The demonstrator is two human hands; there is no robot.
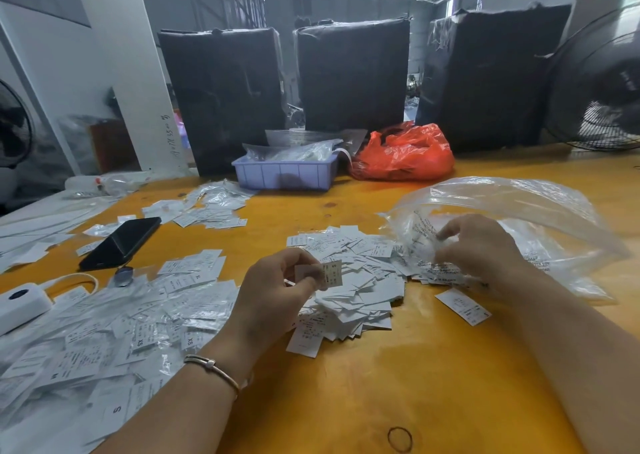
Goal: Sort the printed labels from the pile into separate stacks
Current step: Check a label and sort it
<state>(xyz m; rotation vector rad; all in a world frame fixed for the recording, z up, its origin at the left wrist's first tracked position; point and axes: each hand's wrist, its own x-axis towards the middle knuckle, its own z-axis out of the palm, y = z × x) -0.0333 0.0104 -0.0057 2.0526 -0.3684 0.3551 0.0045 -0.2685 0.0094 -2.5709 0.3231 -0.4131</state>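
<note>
Left hand (pixel 277 291) pinches label (pixel 333 273); right hand (pixel 481 242) grips clear bag (pixel 519 204).

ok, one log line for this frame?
step: sorting labels | left hand: pinching S label over pile | right hand: gripping clear bag | stray label: on table

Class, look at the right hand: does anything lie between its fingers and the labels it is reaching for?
Yes. The clear plastic bag covers the right hand; its film lies between the fingers and the pile of labels at the bag's mouth.
</note>
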